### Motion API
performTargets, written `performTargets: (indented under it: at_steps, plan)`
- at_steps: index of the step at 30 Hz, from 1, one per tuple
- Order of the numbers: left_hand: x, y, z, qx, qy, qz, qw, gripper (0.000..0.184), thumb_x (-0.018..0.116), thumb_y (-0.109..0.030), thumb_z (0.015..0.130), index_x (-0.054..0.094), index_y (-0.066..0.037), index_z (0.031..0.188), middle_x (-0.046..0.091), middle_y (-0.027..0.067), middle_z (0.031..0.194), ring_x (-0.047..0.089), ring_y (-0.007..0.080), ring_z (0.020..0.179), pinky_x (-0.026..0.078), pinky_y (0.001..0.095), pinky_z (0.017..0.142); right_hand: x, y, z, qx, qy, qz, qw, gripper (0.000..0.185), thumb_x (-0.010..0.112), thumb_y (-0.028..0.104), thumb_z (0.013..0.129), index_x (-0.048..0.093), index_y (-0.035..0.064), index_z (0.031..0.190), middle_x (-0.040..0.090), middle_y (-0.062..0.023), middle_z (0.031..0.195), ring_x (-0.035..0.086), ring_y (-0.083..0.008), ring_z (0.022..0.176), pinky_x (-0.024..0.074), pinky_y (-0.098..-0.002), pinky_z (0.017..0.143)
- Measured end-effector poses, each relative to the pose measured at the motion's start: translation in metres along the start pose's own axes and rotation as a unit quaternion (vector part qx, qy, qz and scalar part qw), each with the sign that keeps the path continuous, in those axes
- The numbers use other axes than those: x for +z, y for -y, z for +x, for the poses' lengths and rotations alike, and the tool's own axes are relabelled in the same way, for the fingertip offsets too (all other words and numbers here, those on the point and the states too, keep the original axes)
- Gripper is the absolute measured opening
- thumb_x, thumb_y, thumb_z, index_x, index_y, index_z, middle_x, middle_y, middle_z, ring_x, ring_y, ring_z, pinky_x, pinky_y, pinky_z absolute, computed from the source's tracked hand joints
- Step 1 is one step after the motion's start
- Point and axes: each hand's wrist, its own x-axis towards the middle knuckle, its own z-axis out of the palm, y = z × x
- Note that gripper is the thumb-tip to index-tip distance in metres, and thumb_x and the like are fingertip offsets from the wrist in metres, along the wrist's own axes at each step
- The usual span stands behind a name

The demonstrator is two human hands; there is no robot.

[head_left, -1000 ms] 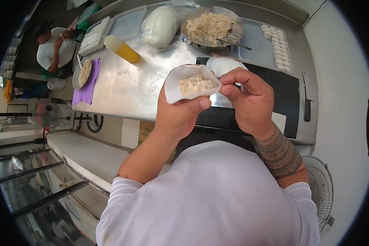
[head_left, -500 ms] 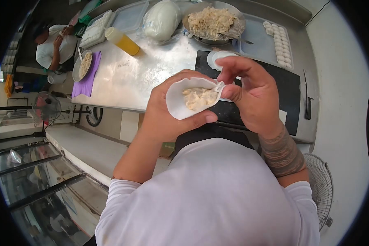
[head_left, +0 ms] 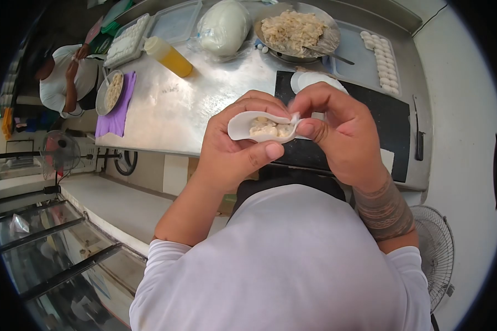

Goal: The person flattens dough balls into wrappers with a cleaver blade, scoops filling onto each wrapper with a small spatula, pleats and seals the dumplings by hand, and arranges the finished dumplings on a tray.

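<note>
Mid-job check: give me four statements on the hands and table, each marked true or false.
1. The left hand cradles the wrapper while the right hand pinches its edge. True.
2. The wrapper is sealed shut. False: it is open, with the filling showing.
3. The contents of the squeeze bottle are red. False: the squeeze bottle's contents are yellow.
4. The bowl at the table's left end rests on a purple cloth. True.
</note>
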Motion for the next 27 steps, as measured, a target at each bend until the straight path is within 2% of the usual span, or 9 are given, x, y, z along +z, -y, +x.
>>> performTargets:
  at_steps: [2,4,8,10,12,14,20,23,27]
  plan:
    - [-0.003,0.0,0.002,-0.006,-0.034,-0.038,0.999,0.045,0.086,0.0,0.08,0.066,-0.002,0.12,0.065,0.009,0.119,0.064,0.0146,0.109,0.053,0.0293,0.095,-0.001,-0.01,0.005,-0.016,0.036,-0.022,0.999,0.008,0.075,0.006,0.092,0.07,0.0017,0.097,0.065,-0.0056,0.097,0.062,-0.0162,0.091,0.0505,-0.0312,0.083]
    - [0.009,-0.001,0.002,-0.032,-0.125,-0.107,0.986,0.041,0.084,-0.001,0.082,0.066,-0.002,0.119,0.065,0.0087,0.117,0.063,0.0143,0.107,0.052,0.028,0.093,0.003,-0.01,0.008,-0.02,0.029,-0.071,0.997,0.008,0.075,0.006,0.092,0.07,0.0015,0.098,0.065,-0.0054,0.097,0.062,-0.016,0.092,0.0504,-0.0309,0.084]
    - [-0.014,0.016,0.003,-0.032,-0.091,-0.142,0.985,0.039,0.084,-0.003,0.083,0.066,-0.002,0.118,0.066,0.0088,0.118,0.064,0.0149,0.108,0.052,0.0285,0.092,0.012,-0.01,0.019,-0.061,0.022,-0.145,0.987,0.009,0.074,0.004,0.092,0.07,0.0013,0.099,0.065,-0.0053,0.096,0.061,-0.016,0.091,0.0498,-0.0304,0.084]
    - [-0.026,0.01,0.003,-0.056,-0.083,-0.119,0.988,0.04,0.084,-0.002,0.083,0.066,-0.003,0.118,0.066,0.0093,0.118,0.064,0.0155,0.109,0.053,0.0298,0.094,0.026,-0.008,0.025,-0.041,-0.045,-0.101,0.993,0.008,0.073,0.004,0.092,0.07,0.0016,0.099,0.065,-0.0058,0.094,0.061,-0.0165,0.089,0.0492,-0.0305,0.083]
    - [-0.04,0.01,0.008,-0.053,-0.051,-0.102,0.992,0.04,0.084,-0.002,0.083,0.066,-0.003,0.119,0.066,0.0099,0.119,0.064,0.0158,0.109,0.053,0.031,0.094,0.031,-0.01,0.031,-0.026,-0.055,-0.091,0.994,0.008,0.073,0.004,0.093,0.07,0.0018,0.099,0.064,-0.006,0.092,0.06,-0.0168,0.088,0.0488,-0.0305,0.082]
    - [-0.048,0.012,0.013,-0.032,-0.044,-0.093,0.994,0.039,0.083,-0.002,0.083,0.066,-0.003,0.118,0.066,0.0102,0.118,0.064,0.0159,0.11,0.053,0.0318,0.094,0.025,-0.016,0.036,-0.014,-0.007,-0.115,0.993,0.008,0.072,0.005,0.093,0.069,0.0019,0.099,0.064,-0.0058,0.091,0.06,-0.0166,0.086,0.0485,-0.0305,0.081]
    - [-0.046,0.016,0.02,-0.037,-0.11,-0.176,0.978,0.035,0.082,-0.002,0.084,0.066,-0.002,0.115,0.065,0.0097,0.118,0.064,0.016,0.11,0.053,0.032,0.093,0.036,-0.02,0.043,-0.006,-0.02,-0.185,0.983,0.008,0.072,0.007,0.094,0.068,0.0015,0.099,0.064,-0.0053,0.09,0.059,-0.0157,0.085,0.0485,-0.0304,0.08]
    - [-0.058,0.013,0.021,-0.07,-0.078,-0.159,0.982,0.034,0.081,-0.001,0.085,0.065,-0.003,0.115,0.064,0.0092,0.12,0.064,0.0159,0.108,0.054,0.0313,0.092,0.049,-0.025,0.044,-0.024,-0.106,-0.09,0.99,0.007,0.071,0.006,0.094,0.068,0.0008,0.099,0.066,-0.0065,0.091,0.06,-0.0166,0.085,0.0486,-0.0306,0.079]
    - [-0.068,0.012,0.028,-0.04,-0.044,-0.114,0.992,0.032,0.08,-0.001,0.087,0.065,-0.004,0.115,0.065,0.008,0.117,0.065,0.0136,0.101,0.054,0.0274,0.082,0.045,-0.023,0.05,-0.014,-0.059,-0.126,0.99,0.008,0.071,0.006,0.095,0.069,0.0002,0.1,0.067,-0.0068,0.091,0.061,-0.0161,0.085,0.0492,-0.0294,0.08]
